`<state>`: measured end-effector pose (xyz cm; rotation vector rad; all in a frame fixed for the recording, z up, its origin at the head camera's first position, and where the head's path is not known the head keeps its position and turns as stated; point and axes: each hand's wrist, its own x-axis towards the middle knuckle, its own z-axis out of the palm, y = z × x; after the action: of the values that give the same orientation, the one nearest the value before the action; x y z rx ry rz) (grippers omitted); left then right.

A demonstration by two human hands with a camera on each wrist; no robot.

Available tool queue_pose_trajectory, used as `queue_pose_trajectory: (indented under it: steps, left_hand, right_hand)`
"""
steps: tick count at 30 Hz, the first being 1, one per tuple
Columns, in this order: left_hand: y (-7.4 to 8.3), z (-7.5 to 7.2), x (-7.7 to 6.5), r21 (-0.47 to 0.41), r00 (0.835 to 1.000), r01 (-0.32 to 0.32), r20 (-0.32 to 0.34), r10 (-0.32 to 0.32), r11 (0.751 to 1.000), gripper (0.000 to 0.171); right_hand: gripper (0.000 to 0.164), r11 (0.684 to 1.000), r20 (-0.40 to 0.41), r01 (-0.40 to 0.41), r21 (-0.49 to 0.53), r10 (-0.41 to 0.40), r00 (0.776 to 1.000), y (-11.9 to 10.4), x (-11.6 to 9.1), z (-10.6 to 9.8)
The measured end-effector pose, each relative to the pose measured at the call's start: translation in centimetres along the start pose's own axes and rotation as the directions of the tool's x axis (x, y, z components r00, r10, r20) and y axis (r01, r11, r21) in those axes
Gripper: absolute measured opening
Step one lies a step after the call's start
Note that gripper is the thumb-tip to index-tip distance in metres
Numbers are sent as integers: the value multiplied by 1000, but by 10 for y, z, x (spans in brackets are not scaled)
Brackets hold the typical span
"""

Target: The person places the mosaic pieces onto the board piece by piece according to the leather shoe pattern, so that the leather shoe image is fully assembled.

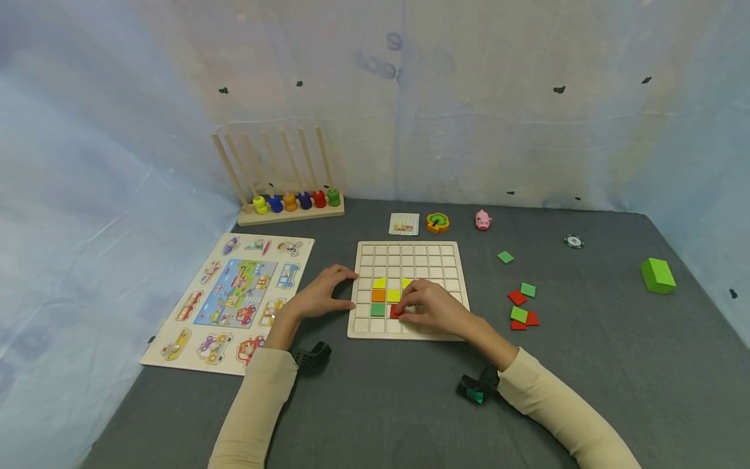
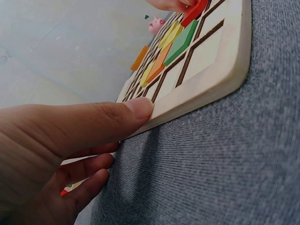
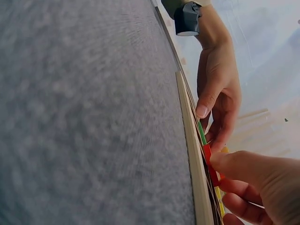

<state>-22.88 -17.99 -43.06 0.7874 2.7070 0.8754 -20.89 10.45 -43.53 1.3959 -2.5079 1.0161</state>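
Note:
A pale wooden grid board [image 1: 364,328] lies on the dark table, with green [image 1: 377,309], orange [image 1: 379,296] and yellow tiles [image 1: 393,296] in its squares. My right hand [image 1: 432,306] pinches a red tile [image 3: 212,165] between thumb and fingers, low over the square right of the green tile. Whether that tile lies flat is hidden by the fingers. At the board's left edge rests my left hand [image 1: 319,293], its thumb and fingers spread apart. The left wrist view shows the left thumb [image 2: 140,108] touching the rim.
Loose red tiles [image 1: 517,298] and green tiles [image 1: 528,289] lie to the right. Behind the board are a pattern card [image 1: 403,224], an orange-green toy [image 1: 437,223] and a pink pig [image 1: 483,220]. A picture puzzle [image 1: 234,293], peg stacker [image 1: 293,212], chip [image 1: 574,241] and green block [image 1: 657,276] stand farther out.

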Motion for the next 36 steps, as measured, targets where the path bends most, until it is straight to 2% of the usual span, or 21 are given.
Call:
queue_pose_trajectory:
  steps: [11, 18, 21, 26, 36]
  left_hand:
    - [2, -2, -1, 12, 1000, 4, -2, -4, 1000, 57]
    - [3, -2, -1, 12, 1000, -13, -7, 13, 1000, 58]
    - [4, -2, -2, 5, 1000, -15, -9, 15, 1000, 58]
    - [4, -2, -1, 7, 1000, -3, -7, 3, 1000, 58]
    - [4, -2, -2, -17, 1000, 11, 4, -11, 1000, 59]
  right_hand:
    - [8, 1000, -42, 18, -16, -18, 999, 3, 3, 6]
    - [8, 999, 1, 15, -50, -15, 1000, 1, 3, 2]
    - [12, 1000, 15, 0, -32, 0, 1000, 1, 0, -6]
    - [20, 997, 9, -80, 7, 80, 997, 6, -9, -25]
    - [25, 988, -101, -150, -33, 146, 984, 17, -45, -70]
